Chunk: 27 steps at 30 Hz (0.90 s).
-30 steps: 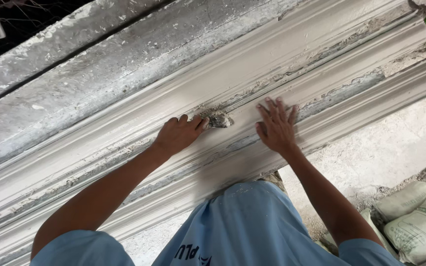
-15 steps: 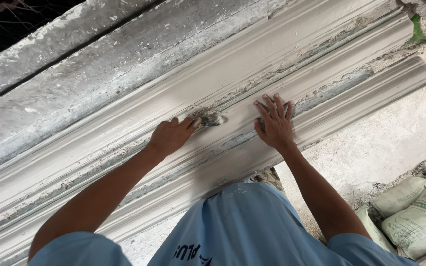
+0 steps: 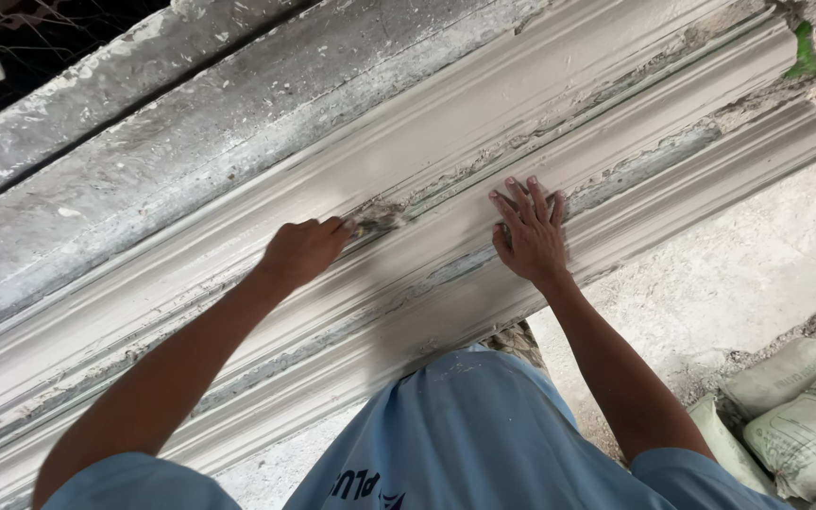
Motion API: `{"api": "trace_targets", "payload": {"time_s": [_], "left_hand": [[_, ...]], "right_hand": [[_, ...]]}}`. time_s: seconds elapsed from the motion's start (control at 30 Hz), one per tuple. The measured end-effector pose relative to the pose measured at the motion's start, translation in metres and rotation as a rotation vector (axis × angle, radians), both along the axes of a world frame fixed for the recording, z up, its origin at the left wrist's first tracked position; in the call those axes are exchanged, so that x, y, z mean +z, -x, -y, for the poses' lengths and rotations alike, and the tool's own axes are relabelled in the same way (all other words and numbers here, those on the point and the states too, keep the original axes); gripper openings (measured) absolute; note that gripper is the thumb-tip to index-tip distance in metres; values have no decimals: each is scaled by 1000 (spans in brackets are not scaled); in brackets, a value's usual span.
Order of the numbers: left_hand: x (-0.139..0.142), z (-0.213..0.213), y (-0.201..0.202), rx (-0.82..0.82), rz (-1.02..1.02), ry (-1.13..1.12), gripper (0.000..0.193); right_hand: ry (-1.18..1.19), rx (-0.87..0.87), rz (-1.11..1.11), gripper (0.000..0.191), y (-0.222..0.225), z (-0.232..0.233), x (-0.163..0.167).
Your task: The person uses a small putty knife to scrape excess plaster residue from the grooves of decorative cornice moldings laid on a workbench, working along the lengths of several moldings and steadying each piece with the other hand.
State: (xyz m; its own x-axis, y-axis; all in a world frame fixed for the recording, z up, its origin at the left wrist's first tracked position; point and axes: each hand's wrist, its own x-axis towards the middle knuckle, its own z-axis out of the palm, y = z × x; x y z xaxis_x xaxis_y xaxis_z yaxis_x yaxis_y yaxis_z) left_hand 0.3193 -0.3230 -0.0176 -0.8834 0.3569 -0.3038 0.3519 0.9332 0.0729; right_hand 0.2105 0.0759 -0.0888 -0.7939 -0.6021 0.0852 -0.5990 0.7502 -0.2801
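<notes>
A long grey-white plaster cornice moulding (image 3: 238, 283) with several ridges runs diagonally across the view. My left hand (image 3: 302, 251) is closed and presses a small lump of wet grey plaster (image 3: 377, 218) into a rough groove of the moulding with the fingertips. My right hand (image 3: 529, 233) lies flat on the moulding a little to the right, fingers spread, holding nothing. Rough unfilled patches (image 3: 654, 161) show along the groove further right.
A rough plaster-crusted bench surface (image 3: 144, 161) lies beyond the moulding. Several grey-green filled sacks (image 3: 800, 425) are stacked on the ground at the lower right. Pale concrete floor (image 3: 710, 293) shows beside them. My light blue shirt (image 3: 465, 434) fills the bottom.
My left hand has curled into a tighter grip and pushed the plaster lump along the groove. My right hand has stayed flat on the moulding; the view shifted slightly.
</notes>
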Motion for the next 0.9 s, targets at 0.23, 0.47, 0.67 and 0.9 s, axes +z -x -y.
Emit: {"api": "trace_targets", "payload": {"time_s": [0.23,0.47,0.67,0.9], "left_hand": [[3,16,10,-55,175,54,29],[-44,-51,76,-70,-49,-146,19],[-22,-50,67,52,143,-132,26],[-35,-139,158,-111,-118,-186,24]], "right_hand": [[-56,-25,-1,56,-1,4,5],[-35,36,35,57,8,-3,6],[-72,-159,-7,61,57,-87,25],[-106,-302,33,62,78,-108,21]]}}
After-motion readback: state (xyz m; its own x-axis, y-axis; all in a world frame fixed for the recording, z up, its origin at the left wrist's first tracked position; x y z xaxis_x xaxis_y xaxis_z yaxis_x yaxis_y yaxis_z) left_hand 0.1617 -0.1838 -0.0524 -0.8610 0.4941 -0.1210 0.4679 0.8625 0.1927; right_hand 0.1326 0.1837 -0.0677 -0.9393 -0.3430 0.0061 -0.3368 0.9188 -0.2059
